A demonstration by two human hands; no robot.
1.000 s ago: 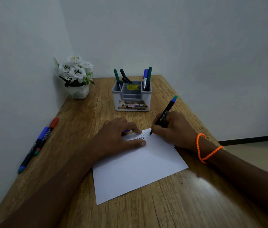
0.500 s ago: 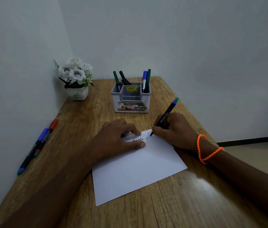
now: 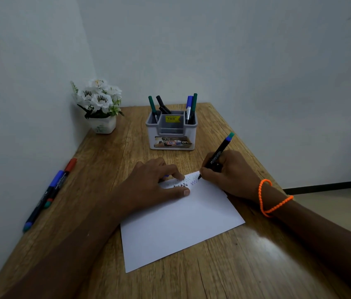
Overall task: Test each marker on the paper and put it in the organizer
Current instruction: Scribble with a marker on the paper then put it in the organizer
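Wooden table [image 3: 245, 266]: four organizer markers [image 3: 188, 107], two loose markers [image 3: 49, 193].

Dim, bluish light is filling the room, leaving the walls [image 3: 256, 50] grey and flat. A soft glare patch is shining on the tabletop [image 3: 263, 238] at lower right. Forearms near the bottom edge are blurring, and the wide lens is bending the edges outward.
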